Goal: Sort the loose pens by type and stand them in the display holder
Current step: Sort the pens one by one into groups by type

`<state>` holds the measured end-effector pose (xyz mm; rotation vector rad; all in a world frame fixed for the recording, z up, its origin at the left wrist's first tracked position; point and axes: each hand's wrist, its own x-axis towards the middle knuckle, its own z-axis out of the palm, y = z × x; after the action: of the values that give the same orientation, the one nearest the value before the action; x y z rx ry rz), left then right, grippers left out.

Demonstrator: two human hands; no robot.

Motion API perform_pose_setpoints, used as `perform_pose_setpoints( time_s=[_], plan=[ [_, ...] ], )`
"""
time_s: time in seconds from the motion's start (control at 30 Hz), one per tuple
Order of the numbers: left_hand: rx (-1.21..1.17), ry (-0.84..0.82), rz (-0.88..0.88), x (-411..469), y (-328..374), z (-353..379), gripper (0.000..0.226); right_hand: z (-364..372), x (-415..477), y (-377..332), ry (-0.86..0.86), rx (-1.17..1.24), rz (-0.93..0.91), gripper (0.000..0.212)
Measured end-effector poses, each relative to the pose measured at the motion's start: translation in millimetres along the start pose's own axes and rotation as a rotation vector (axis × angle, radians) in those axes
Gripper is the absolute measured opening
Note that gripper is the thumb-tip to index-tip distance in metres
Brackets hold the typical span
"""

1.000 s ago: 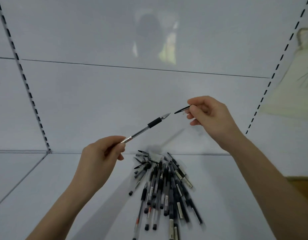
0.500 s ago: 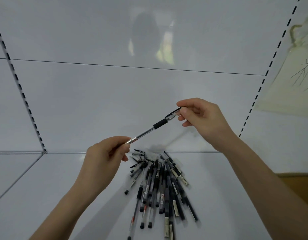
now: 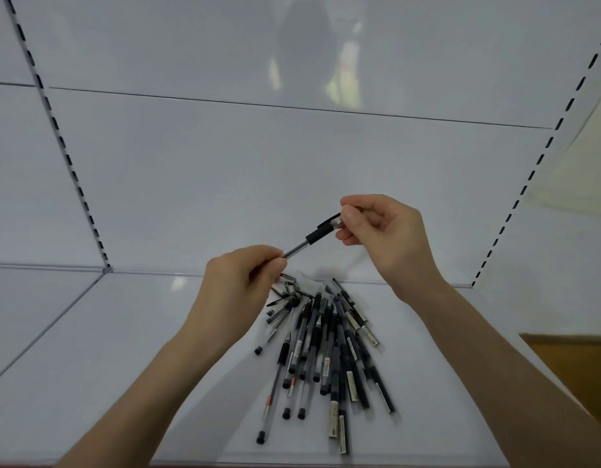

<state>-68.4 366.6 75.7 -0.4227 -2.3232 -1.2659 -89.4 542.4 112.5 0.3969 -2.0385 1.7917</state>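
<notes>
Left hand (image 3: 238,292), over the near-left edge of the pile of loose pens (image 3: 326,346) that lies on the white shelf (image 3: 123,366): thumb and fingertips pinch the rear end of a single pen (image 3: 302,244). This pen is held in the air just above the far end of the pile and touches none of it. Its long axis runs from lower left to upper right, with the rear end at the left hand and the black grip and writing end toward the right. Cap (image 3: 331,222): sits over the writing end; whether it is fully seated cannot be told. Right hand (image 3: 386,238), above and to the right of the pile's far end: thumb and forefinger pinch the cap, the other fingers curled. Each hand holds one end, so neither is nearer. The likely coming move, pressing the cap home, would act along this axis, the hands closing toward each other. The display holder is not in view.
</notes>
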Motion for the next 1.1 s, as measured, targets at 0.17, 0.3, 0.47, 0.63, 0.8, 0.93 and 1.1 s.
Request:
perform_pose_setpoints(
  time_s=[0.17, 0.3, 0.47, 0.63, 0.8, 0.93, 1.1],
  plan=[
    [0.009, 0.000, -0.033, -10.5, -10.7, -0.7, 0.014, 12.2, -8.2, 13.9, -0.028, -0.026, 0.014, 0.013],
    [0.048, -0.018, -0.085, -18.9, -23.0, -9.4, 0.024, 23.3, -11.6, 29.6, -0.087, -0.001, 0.083, 0.013],
    [0.282, -0.040, -0.172, -32.3, -59.9, -22.9, 0.014, 34.6, -16.1, 69.3, -0.260, -0.158, 0.182, 0.015],
    [0.617, 0.050, -0.378, -54.1, -118.9, -56.9, 0.021, 24.9, -18.6, 111.1, -0.360, -0.620, 0.054, 0.016],
    [0.756, -0.049, -0.525, -63.0, -132.5, -65.9, 0.024, 33.2, -9.5, 113.9, -0.528, -0.835, -0.074, 0.020],
    [0.814, -0.036, -0.457, -63.3, -122.5, -56.2, 0.029, 49.1, -4.5, 108.3, -0.678, -0.917, -0.127, 0.018],
    [0.454, -0.172, -0.320, -69.2, -79.8, -27.0, 0.013, 59.3, 2.4, 108.9, -0.806, -1.004, -0.064, 0.022]
  ],
)
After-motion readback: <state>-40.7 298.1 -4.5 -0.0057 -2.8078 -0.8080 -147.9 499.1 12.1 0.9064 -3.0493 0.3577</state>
